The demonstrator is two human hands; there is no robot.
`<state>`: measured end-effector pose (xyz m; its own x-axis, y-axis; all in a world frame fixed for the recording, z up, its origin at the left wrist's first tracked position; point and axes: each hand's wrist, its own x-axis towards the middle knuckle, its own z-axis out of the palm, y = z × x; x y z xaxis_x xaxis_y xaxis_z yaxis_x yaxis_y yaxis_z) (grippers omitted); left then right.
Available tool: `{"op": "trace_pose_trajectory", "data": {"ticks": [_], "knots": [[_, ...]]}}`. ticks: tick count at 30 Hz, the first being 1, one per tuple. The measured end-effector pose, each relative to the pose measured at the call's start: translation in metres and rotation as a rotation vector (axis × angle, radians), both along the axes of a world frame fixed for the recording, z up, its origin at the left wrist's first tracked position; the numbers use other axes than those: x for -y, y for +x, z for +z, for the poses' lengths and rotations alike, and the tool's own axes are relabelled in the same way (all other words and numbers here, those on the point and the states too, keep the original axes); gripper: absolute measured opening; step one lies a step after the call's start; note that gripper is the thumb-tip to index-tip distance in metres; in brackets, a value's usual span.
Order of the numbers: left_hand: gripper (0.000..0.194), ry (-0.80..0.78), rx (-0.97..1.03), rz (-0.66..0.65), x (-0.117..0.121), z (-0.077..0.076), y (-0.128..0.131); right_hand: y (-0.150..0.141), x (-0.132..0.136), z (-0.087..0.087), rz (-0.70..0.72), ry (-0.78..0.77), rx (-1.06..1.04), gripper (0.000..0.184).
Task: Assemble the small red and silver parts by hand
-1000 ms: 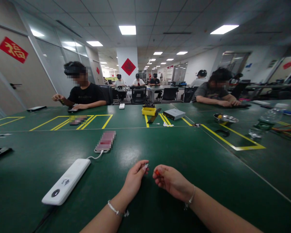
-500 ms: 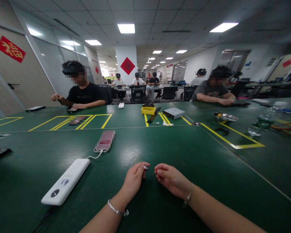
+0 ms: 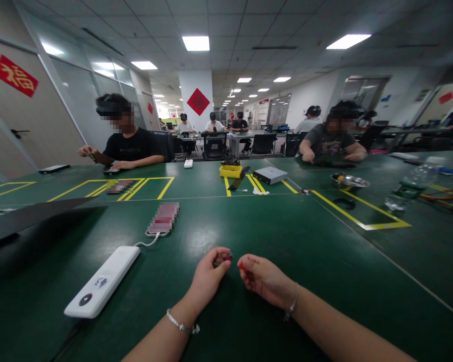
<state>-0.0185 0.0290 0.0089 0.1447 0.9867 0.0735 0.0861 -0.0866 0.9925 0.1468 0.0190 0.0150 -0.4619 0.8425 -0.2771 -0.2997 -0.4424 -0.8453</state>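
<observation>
My left hand (image 3: 208,274) is closed in a pinch on a small red and silvery piece (image 3: 227,257), whose kind I cannot make out. Just to the right, my right hand (image 3: 266,279) grips a tiny orange-red piece (image 3: 242,266) between thumb and forefinger. A narrow gap parts the two hands, low over the green table (image 3: 219,327). Both wrists wear bracelets. My fingers hide most of each piece.
A white power bank (image 3: 105,279) lies to the left, cabled to a phone (image 3: 163,219). A dark flat panel (image 3: 41,213) juts in at far left. Farther off are a yellow box (image 3: 231,172), a grey box (image 3: 270,175), a metal bowl (image 3: 350,181) and a bottle (image 3: 413,183).
My left fingers have shifted, showing more of the red piece. An orange-red piece now shows in my right fingertips. A dark panel has come in from the left. The right-hand co-worker's hands have spread apart.
</observation>
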Motion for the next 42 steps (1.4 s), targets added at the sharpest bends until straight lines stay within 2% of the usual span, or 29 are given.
{"op": "trace_pose_trajectory", "data": {"ticks": [9, 17, 21, 30, 35, 38, 42], "knots": [[0.022, 0.063, -0.126, 0.022, 0.004, 0.001, 0.002, -0.002, 0.000, -0.003, -0.077, -0.035, 0.003, 0.026], [0.021, 0.072, -0.102, 0.010, 0.007, 0.004, 0.005, -0.001, 0.000, 0.000, -0.080, -0.036, -0.030, 0.022], [0.014, 0.083, -0.128, -0.006, 0.008, 0.005, 0.006, -0.003, 0.001, 0.001, -0.126, -0.008, -0.020, 0.024], [0.014, 0.074, -0.110, -0.059, 0.007, 0.001, 0.005, -0.005, 0.000, -0.001, -0.214, 0.056, 0.008, 0.025], [0.013, 0.085, -0.130, -0.043, 0.009, 0.002, 0.007, -0.007, -0.002, -0.003, -0.289, 0.041, 0.005, 0.027], [0.010, 0.130, -0.207, -0.004, 0.010, 0.002, 0.009, -0.008, -0.002, -0.004, -0.346, 0.030, 0.016, 0.030], [0.014, 0.293, -0.305, 0.020, 0.012, 0.001, 0.010, -0.011, -0.003, -0.005, -0.391, 0.041, 0.019, 0.031]]}}
